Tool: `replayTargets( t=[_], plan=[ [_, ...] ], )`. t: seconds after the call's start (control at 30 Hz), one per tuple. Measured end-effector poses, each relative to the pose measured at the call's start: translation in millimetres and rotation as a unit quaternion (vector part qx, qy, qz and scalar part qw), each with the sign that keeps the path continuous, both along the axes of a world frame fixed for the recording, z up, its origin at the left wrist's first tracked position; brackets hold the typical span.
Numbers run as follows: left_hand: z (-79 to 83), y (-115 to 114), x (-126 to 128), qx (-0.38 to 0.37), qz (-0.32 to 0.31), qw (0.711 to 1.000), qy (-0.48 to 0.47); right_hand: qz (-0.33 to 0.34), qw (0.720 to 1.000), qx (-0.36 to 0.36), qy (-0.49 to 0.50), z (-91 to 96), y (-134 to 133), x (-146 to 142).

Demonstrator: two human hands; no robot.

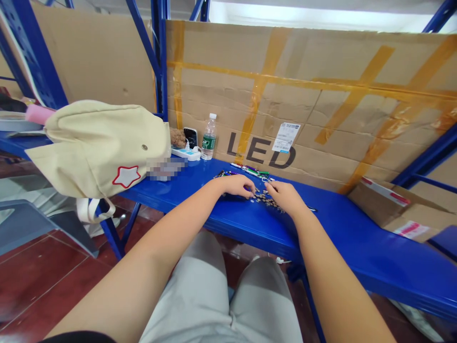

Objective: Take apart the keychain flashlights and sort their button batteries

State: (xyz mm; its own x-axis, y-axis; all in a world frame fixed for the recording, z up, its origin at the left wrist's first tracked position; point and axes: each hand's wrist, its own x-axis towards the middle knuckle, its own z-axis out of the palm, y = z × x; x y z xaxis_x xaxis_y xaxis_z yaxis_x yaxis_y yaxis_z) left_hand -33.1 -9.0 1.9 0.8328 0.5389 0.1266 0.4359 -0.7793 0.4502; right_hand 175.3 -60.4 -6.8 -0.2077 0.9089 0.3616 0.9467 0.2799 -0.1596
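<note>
Small, round, coin-like pieces [270, 202] lie loosely scattered on the blue table between my two hands. My left hand [240, 185] is at their left side, fingers curled and thumb and fingertips brought together; whatever is in that pinch is too small to name. On the other side, my right hand [284, 194] reaches in with its fingertips pinched at the back of the pile. Its grip is partly hidden, so I cannot make out what it holds. Behind both hands lie several pens [250, 170], and more dark pens [225, 174] show past my left wrist.
The blue table [342, 224] runs along a cardboard wall [221, 90]. A water bottle [209, 136], a power strip [189, 152], a phone [191, 137] and a cream bag [107, 143] stand to the left. A cardboard box [385, 202] sits at the right.
</note>
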Motion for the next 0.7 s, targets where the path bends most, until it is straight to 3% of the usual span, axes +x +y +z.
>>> replayTargets(
  t=[0.27, 0.7],
  plan=[
    [-0.6, 0, 0, 0.018, -0.025, 1.000, 0.003, 0.020, 1.000, -0.014, -0.010, -4.1, -15, 3],
    [4.4, 2, -6, 0.037, 0.019, 0.999, 0.000, 0.018, 0.999, -0.021, -0.022, -6.3, -18, 5]
  ],
)
